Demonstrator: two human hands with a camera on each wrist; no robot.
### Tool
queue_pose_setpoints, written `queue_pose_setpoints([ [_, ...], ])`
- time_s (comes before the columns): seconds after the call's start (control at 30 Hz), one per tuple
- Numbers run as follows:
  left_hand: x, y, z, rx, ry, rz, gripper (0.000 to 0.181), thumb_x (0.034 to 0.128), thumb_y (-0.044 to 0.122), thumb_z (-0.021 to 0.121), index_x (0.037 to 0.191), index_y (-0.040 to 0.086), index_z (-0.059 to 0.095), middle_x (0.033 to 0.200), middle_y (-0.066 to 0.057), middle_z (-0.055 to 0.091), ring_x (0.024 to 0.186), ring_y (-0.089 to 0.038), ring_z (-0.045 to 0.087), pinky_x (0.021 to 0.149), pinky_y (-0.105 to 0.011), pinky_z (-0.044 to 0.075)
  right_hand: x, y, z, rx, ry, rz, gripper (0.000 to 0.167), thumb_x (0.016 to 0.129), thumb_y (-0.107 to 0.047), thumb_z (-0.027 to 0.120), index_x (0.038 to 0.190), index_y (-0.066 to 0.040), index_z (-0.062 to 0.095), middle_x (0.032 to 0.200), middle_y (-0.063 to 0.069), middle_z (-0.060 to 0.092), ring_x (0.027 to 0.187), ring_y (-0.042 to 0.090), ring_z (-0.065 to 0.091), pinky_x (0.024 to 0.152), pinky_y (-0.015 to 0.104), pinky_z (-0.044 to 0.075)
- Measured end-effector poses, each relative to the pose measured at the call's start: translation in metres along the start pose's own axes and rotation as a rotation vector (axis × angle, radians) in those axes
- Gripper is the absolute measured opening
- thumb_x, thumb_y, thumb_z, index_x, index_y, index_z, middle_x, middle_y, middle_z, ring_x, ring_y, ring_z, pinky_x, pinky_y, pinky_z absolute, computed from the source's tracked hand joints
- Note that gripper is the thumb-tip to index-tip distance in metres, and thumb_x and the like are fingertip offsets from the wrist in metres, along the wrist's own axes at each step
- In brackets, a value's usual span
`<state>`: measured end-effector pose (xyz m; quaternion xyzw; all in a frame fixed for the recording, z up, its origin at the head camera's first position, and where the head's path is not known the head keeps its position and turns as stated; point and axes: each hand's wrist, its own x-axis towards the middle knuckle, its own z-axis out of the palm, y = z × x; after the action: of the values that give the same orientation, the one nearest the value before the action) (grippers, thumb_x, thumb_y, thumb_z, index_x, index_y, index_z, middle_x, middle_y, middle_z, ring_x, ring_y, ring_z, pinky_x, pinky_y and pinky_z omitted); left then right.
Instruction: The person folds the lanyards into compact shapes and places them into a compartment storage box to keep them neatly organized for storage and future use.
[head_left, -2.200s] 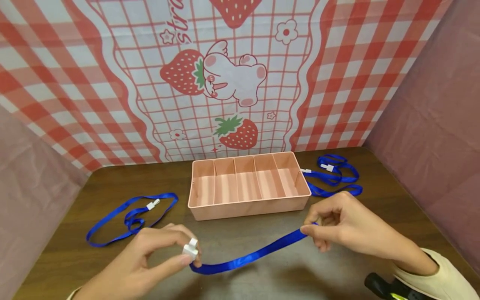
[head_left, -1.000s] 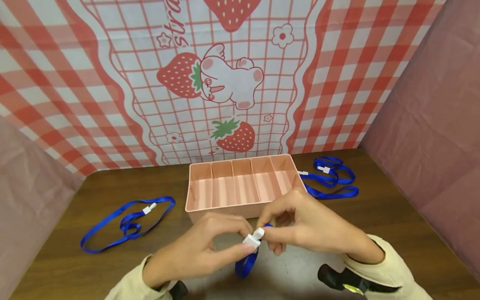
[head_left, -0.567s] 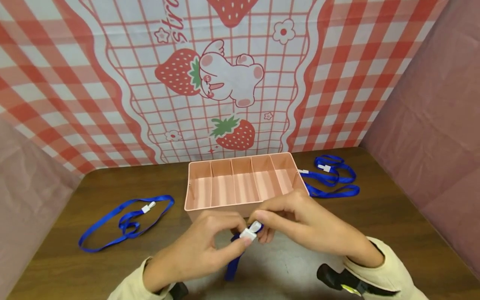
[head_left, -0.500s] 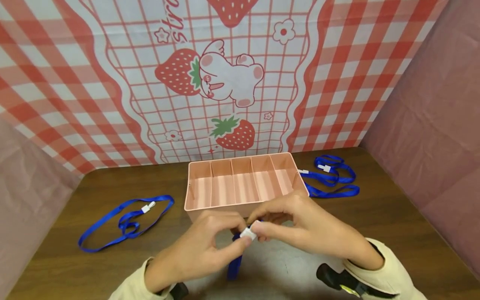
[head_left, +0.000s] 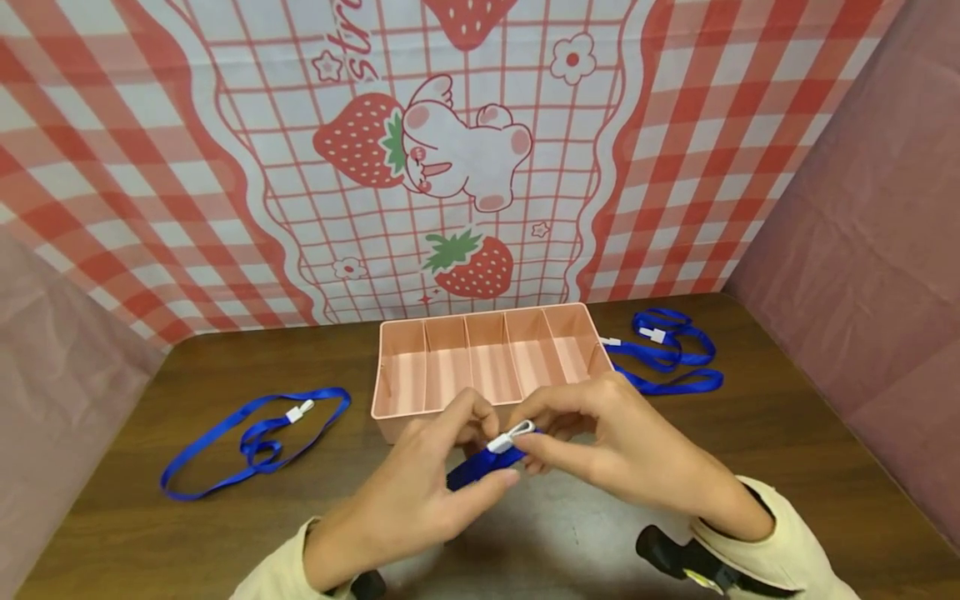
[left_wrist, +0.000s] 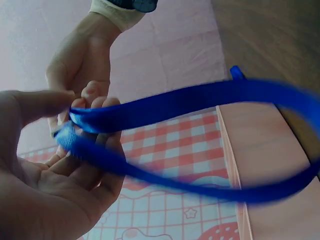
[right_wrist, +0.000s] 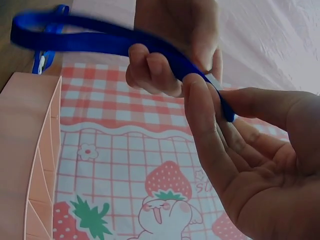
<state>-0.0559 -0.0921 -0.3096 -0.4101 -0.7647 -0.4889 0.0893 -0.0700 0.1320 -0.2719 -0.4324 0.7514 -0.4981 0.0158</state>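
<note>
In the head view, a blue lanyard (head_left: 474, 469) with a white clip (head_left: 512, 437) is held up between both hands, in front of the box. My left hand (head_left: 420, 483) grips the strap below the clip, its fingers curled behind and its thumb stretched out along the near side. The right hand (head_left: 626, 454) pinches the lanyard at the clip's loop end between thumb and forefinger. In the left wrist view, the strap (left_wrist: 200, 102) swings out as a wide loop, partly blurred. The right wrist view shows the strap (right_wrist: 100, 40) running through the left fingers to the right fingertips.
A pink box (head_left: 408, 379) with several bare compartments stands behind the hands. One blue lanyard (head_left: 318, 393) lies at left on the wooden table (head_left: 112, 517). More blue lanyards (head_left: 686, 383) lie right of the box. A strawberry-print cloth (head_left: 472, 150) hangs behind.
The hands came together from a stretched strap, bringing the right hand to the clip. The clip then rose and turned, and the left thumb moved off it and straightened.
</note>
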Motion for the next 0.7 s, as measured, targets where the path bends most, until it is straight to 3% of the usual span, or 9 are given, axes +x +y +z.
queue_pose_setpoints([
  [0.17,0.0013,-0.0009,0.0030,-0.009,0.030,-0.006,0.015,0.0941,0.012,0.069,0.101,0.013,0.055,0.088,0.006,0.065,0.078,-0.003,0.062,0.074,-0.022,0.055,-0.0003,-0.0010,-0.0012,0.013,0.049,0.069,0.010,0.094,-0.006,0.068,0.102,-0.012,0.073,0.087,-0.005,0.073,0.070,0.011,0.070,0.059,0.031,0.058],
  [0.33,0.0018,-0.0024,0.0024,-0.022,0.031,0.001,0.005,0.0991,0.011,0.062,0.096,0.014,0.059,0.083,0.005,0.066,0.074,-0.003,0.061,0.066,-0.022,0.053,0.0007,-0.0032,-0.0037,0.037,0.061,0.131,0.009,0.096,-0.008,0.066,0.100,-0.013,0.073,0.085,-0.005,0.073,0.071,0.013,0.071,0.060,0.033,0.059],
  [0.57,0.0009,-0.0032,0.0037,0.032,0.034,-0.013,0.014,0.0995,0.016,0.062,0.086,0.018,0.060,0.073,0.010,0.056,0.061,0.001,0.047,0.051,-0.017,0.041,0.0020,-0.0020,-0.0041,-0.032,0.084,0.151,0.009,0.096,-0.014,0.067,0.092,-0.016,0.076,0.075,-0.009,0.071,0.064,0.010,0.068,0.056,0.033,0.057],
  [0.7,0.0013,-0.0047,0.0050,0.041,0.046,-0.021,0.007,0.0959,0.015,0.067,0.094,0.014,0.060,0.080,0.008,0.061,0.066,0.000,0.053,0.057,-0.017,0.047,0.0013,-0.0011,-0.0032,-0.054,0.100,0.159,0.008,0.095,-0.012,0.068,0.093,-0.013,0.076,0.074,-0.010,0.071,0.061,0.010,0.068,0.055,0.031,0.057],
])
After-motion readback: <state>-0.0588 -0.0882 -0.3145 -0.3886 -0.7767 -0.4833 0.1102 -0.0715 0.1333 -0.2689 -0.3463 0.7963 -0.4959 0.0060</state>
